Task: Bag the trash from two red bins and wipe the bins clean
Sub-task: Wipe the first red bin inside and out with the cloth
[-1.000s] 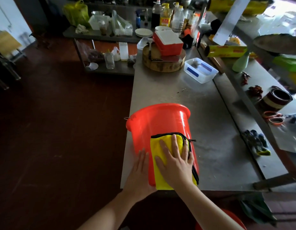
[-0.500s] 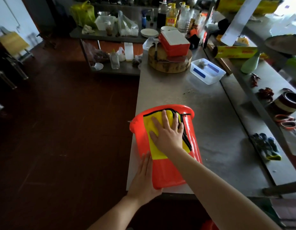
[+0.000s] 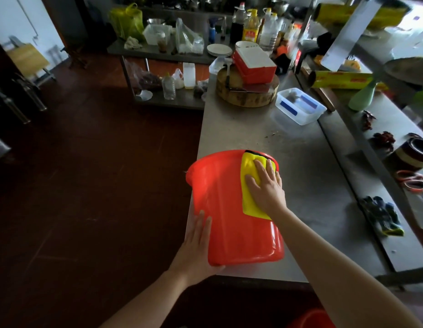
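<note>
Since half a second ago the yellow cloth has travelled from the middle of the bin's wall to its right side, and the left hand has slid lower, toward the base. From the head view, the red bin lies on its side on the steel table, close to the table's left edge, with its rim turned away from the person. The right hand presses the cloth flat against the wall just under the rim, fingers straight and spread and gripping nothing. The left hand rests on the bin's left flank at the base, fingers straight along the plastic; I cannot tell where the thumb lies. A second red bin shows only partly at the bottom of the picture, below the table. I judge that the wiping of the outside is well in progress. The risk is rolling: the bin is round and smooth, it lies near the edge, and only a flat palm steadies it, so a hard sideways stroke could turn it off the table. The cloth could also slip over the rim, since one corner already reaches it.
</note>
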The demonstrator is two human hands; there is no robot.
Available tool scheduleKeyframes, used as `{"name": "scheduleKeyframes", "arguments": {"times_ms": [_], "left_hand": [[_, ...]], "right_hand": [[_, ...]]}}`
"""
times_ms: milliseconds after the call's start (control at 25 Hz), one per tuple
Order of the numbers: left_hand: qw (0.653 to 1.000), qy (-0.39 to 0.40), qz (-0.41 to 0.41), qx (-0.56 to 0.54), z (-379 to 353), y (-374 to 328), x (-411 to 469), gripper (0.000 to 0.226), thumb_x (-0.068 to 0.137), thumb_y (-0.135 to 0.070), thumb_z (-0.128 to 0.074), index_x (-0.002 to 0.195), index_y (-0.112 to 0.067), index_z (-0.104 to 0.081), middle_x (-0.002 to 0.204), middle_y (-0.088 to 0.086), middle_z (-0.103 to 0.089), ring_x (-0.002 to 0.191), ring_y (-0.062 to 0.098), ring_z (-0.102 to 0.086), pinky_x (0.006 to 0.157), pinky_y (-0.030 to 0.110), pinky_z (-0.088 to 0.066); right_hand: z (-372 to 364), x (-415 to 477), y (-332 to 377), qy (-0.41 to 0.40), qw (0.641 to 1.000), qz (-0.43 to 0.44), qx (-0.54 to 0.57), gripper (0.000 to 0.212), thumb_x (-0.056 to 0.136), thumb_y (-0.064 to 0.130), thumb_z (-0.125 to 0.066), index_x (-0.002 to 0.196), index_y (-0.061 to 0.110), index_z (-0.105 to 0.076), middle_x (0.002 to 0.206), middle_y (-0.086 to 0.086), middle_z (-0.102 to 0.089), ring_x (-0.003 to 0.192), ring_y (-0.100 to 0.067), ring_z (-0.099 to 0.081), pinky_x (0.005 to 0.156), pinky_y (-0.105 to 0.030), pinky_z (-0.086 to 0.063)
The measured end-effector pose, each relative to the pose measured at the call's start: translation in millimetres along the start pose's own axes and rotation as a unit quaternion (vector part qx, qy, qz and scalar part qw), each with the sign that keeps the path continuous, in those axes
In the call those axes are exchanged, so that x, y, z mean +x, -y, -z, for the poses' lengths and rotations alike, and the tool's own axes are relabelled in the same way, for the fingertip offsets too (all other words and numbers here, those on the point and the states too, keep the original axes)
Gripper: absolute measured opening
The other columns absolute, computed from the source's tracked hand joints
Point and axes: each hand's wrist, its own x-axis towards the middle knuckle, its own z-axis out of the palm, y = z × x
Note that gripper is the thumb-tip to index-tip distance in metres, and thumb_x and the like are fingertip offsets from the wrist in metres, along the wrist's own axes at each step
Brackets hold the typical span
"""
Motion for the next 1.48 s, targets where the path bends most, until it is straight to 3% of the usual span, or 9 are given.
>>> {"name": "scheduleKeyframes", "arguments": {"times_ms": [160, 320, 520, 680, 800, 880, 1000, 1200, 1480], "left_hand": [[1.000, 0.021, 0.019, 0.010, -5, -21, 7, 0.133, 0.074, -0.067, -0.072, 0.148, -0.039, 0.036, 0.153, -0.004, 0.048, 0.139, 0.017, 0.046, 0.118, 0.047, -0.007], [0.998, 0.027, 0.028, 0.049, -7, -30, 10, 0.133, 0.078, -0.060, -0.070, 0.142, -0.035, 0.045, 0.150, 0.001, 0.052, 0.141, 0.024, 0.044, 0.122, 0.039, 0.006], [0.999, 0.002, 0.032, 0.028, -7, -28, 6, 0.131, 0.078, -0.061, -0.070, 0.147, -0.036, 0.037, 0.154, -0.002, 0.047, 0.144, 0.021, 0.040, 0.123, 0.040, 0.002], [1.000, -0.008, 0.021, -0.011, -7, -30, 5, 0.130, 0.075, -0.066, -0.074, 0.152, -0.040, 0.028, 0.156, -0.006, 0.043, 0.143, 0.015, 0.040, 0.116, 0.043, -0.004], [1.000, -0.006, 0.021, -0.009, -5, -28, 3, 0.132, 0.073, -0.071, -0.074, 0.153, -0.038, 0.027, 0.157, -0.005, 0.042, 0.143, 0.015, 0.040, 0.111, 0.045, -0.009], [1.000, 0.004, 0.022, -0.004, -4, -28, 4, 0.132, 0.074, -0.071, -0.073, 0.151, -0.039, 0.030, 0.155, -0.005, 0.045, 0.142, 0.014, 0.042, 0.108, 0.045, -0.008], [1.000, 0.016, 0.026, -0.001, -4, -29, 5, 0.132, 0.074, -0.069, -0.072, 0.150, -0.040, 0.032, 0.154, -0.006, 0.047, 0.140, 0.014, 0.045, 0.109, 0.045, -0.006], [0.996, 0.022, 0.055, 0.067, -11, -31, 5, 0.127, 0.076, -0.064, -0.067, 0.151, -0.034, 0.032, 0.155, 0.003, 0.045, 0.143, 0.023, 0.042, 0.122, 0.047, 0.001], [0.992, 0.027, 0.082, 0.094, -11, -29, 2, 0.117, 0.071, -0.072, -0.047, 0.155, -0.033, 0.025, 0.160, 0.005, 0.038, 0.149, 0.030, 0.030, 0.121, 0.057, 0.006]], "right_hand": [[-10, -8, 17, 0.003, 0.997, 0.011, -0.081, 0.083, 0.078, 0.088, -0.031, 0.150, 0.056, -0.006, 0.168, 0.013, 0.004, 0.155, -0.034, 0.002, 0.116, -0.062, -0.022], [-38, -24, 45, -0.009, 0.974, 0.108, -0.197, 0.077, 0.082, 0.080, -0.031, 0.151, 0.054, -0.010, 0.167, 0.010, 0.010, 0.152, -0.040, 0.016, 0.115, -0.069, -0.011], [-28, -8, 31, -0.008, 0.970, 0.149, -0.191, 0.075, 0.082, 0.079, -0.035, 0.150, 0.057, -0.011, 0.168, 0.014, 0.006, 0.154, -0.033, 0.012, 0.117, -0.065, -0.013], [-2, 9, -15, 0.002, 0.998, 0.029, -0.049, 0.074, 0.085, 0.077, -0.045, 0.150, 0.059, -0.013, 0.168, 0.014, -0.005, 0.155, -0.028, -0.008, 0.113, -0.056, -0.029], [6, 11, -43, 0.027, 0.986, -0.072, 0.146, 0.071, 0.091, 0.065, -0.054, 0.153, 0.053, -0.022, 0.168, 0.009, -0.016, 0.152, -0.023, -0.022, 0.117, -0.043, -0.028], [4, 7, -41, 0.027, 0.982, -0.093, 0.162, 0.070, 0.093, 0.064, -0.051, 0.154, 0.052, -0.020, 0.168, 0.008, -0.017, 0.152, -0.025, -0.025, 0.117, -0.044, -0.028], [-4, -4, -12, 0.010, 0.996, -0.078, 0.038, 0.072, 0.088, 0.073, -0.039, 0.152, 0.057, -0.011, 0.169, 0.011, -0.007, 0.152, -0.034, -0.017, 0.115, -0.058, -0.027], [-32, -30, 42, -0.016, 0.970, 0.133, -0.203, 0.067, 0.091, 0.072, -0.029, 0.153, 0.052, -0.012, 0.168, 0.007, 0.007, 0.152, -0.042, 0.011, 0.116, -0.068, -0.013], [-28, -17, 33, -0.006, 0.961, 0.180, -0.208, 0.068, 0.088, 0.077, -0.027, 0.152, 0.056, -0.013, 0.168, 0.013, 0.006, 0.154, -0.035, 0.014, 0.119, -0.064, -0.010]]}}
